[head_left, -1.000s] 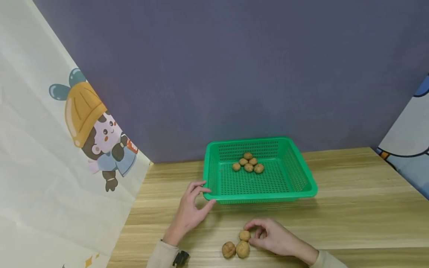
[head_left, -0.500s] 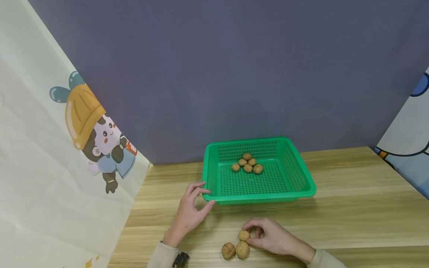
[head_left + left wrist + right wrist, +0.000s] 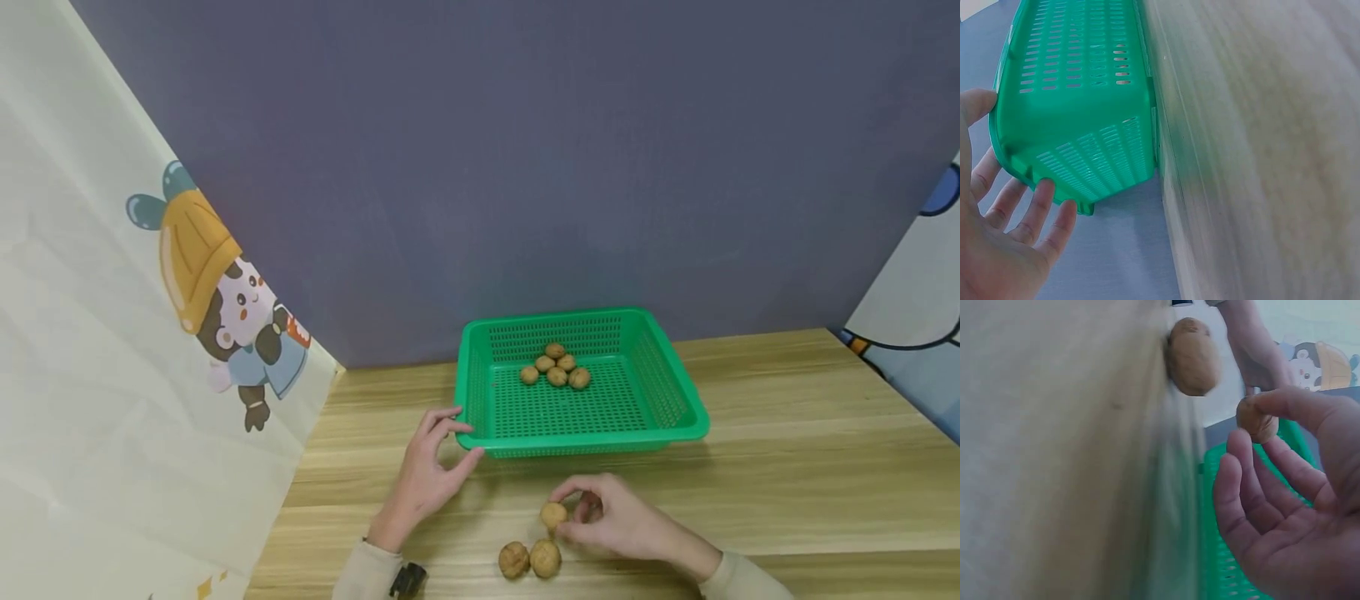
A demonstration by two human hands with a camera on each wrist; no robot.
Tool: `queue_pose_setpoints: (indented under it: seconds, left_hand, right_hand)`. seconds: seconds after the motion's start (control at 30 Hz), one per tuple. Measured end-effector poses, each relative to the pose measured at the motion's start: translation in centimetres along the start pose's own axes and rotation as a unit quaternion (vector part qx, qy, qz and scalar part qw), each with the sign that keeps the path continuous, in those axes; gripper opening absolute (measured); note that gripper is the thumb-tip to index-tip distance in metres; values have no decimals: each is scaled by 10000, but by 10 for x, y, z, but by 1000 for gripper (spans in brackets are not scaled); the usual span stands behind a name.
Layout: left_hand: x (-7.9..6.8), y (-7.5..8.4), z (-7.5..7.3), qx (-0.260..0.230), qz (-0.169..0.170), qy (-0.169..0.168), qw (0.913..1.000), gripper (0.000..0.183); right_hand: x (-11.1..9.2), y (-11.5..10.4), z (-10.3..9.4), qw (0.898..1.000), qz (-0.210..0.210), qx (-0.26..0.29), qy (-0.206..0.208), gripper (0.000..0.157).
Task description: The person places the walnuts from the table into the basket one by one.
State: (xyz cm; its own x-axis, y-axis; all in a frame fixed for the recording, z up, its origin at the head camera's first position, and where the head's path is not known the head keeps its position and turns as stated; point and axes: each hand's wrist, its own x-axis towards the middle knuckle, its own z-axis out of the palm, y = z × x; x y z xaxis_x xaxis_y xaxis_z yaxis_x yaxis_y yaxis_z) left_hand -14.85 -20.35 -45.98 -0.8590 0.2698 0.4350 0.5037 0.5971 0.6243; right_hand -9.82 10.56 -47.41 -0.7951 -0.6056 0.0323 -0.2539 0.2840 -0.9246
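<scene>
My right hand (image 3: 626,517) pinches a walnut (image 3: 554,515) between thumb and fingertips, a little above the wooden table. In the right wrist view that same walnut (image 3: 1256,420) sits at the tips of the thumb and fingers. Close by, on the table, two more walnuts (image 3: 545,557) lie side by side. My left hand (image 3: 426,479) holds the near left corner of a green plastic basket (image 3: 585,444), thumb at its front and fingers over the left rim. The left wrist view has the fingers (image 3: 1038,209) against the basket's edge. Several walnuts (image 3: 556,377) lie inside, toward the back.
The wooden table (image 3: 787,433) runs back to a dark grey-blue wall panel (image 3: 510,167). On the left stands a pale sheet with a cartoon figure (image 3: 258,333); another printed sheet (image 3: 907,283) is at the right. A black band (image 3: 407,580) is on my left wrist.
My right hand has lifted the pinched walnut away from the two beside it, slightly up and toward the basket. The left hand and the basket stay in place.
</scene>
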Motion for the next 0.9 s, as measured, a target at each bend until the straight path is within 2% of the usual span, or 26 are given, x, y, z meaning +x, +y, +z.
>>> queue_pose_setpoints:
  seconds: [0.17, 0.4, 0.53, 0.7, 0.9]
  left_hand:
    - [0, 0, 0, -10, -1, -1, 10000, 35]
    - [0, 0, 1, -63, 25, 107, 9999, 31]
    - [0, -1, 0, -29, 16, 122, 9999, 28]
    - [0, -1, 0, -51, -1, 100, 9999, 28]
    - [0, -2, 1, -22, 56, 102, 9999, 28]
  right_hand:
    - [1, -21, -15, 9999, -92, 3, 60, 27]
    - [6, -51, -42, 9975, -205, -613, 290, 34]
    - [12, -63, -56, 9934, -439, -971, 413, 40]
    - [24, -79, -73, 9837, -705, -1584, 476, 36]
    - [50, -107, -106, 9763, -639, -1973, 623, 36]
